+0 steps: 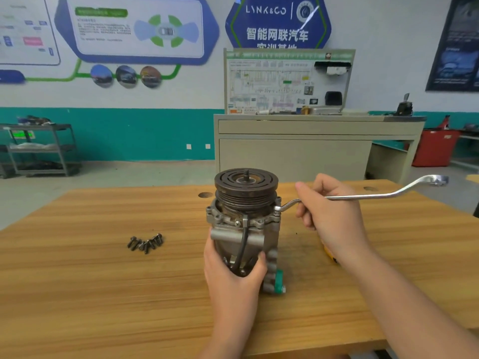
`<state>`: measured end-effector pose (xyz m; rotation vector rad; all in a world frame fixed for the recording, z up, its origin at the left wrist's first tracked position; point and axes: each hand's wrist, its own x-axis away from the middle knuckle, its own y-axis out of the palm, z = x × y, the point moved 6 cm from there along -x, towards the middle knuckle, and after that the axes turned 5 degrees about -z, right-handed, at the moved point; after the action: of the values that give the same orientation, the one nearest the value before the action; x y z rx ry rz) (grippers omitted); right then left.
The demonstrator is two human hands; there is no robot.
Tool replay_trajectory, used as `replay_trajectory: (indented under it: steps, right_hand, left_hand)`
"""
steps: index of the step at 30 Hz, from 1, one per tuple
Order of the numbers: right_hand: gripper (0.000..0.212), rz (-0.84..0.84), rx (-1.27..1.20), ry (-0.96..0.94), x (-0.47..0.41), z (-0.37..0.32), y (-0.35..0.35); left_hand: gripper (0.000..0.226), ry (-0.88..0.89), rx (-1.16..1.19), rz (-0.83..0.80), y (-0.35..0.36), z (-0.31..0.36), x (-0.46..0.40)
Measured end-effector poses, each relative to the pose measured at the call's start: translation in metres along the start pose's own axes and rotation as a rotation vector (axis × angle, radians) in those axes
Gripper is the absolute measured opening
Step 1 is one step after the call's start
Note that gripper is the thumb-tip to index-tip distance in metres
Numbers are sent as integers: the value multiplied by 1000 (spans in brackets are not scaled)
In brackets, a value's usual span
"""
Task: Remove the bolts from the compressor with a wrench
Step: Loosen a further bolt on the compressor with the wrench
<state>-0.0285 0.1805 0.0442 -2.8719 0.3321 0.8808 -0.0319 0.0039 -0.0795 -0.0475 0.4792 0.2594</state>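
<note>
Compressor stands upright, pulley on top, on the wooden table. Left hand grips its lower body, fingers and thumb curled around it. Right hand holds the wrench, fingers wrapped round the shank; near end sits on the flange at right. Removed bolts lie clustered to the left, apart.

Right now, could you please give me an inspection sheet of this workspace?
Surface: wooden table, two round holes near the far edge.
Job's things: compressor upright, pulley on top; wrench set on a bolt at its right flange; loose bolts in a pile to the left.
Clutter: yellow object partly hidden under the right forearm.
Grippers: left hand grips the compressor body; right hand holds the wrench shaft.
Cables: black cable down the compressor's front.
Surroundings: grey cabinet, red bin, metal shelf.
</note>
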Motion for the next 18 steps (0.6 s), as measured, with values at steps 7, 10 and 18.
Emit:
replay_trajectory:
  steps: [7,10,18]
  right_hand:
    - [41,-154,798,-578,33,-39,44]
    - [42,-172,757,-623,41,-36,40]
    - [38,-297,-383,50,-8,27,-2]
  left_hand:
    - [93,-27,11,-46,1,-2,-1]
    - [90,-23,-7,-48,1,-2,0]
    - [91,-11,5,-12,2,-1,0]
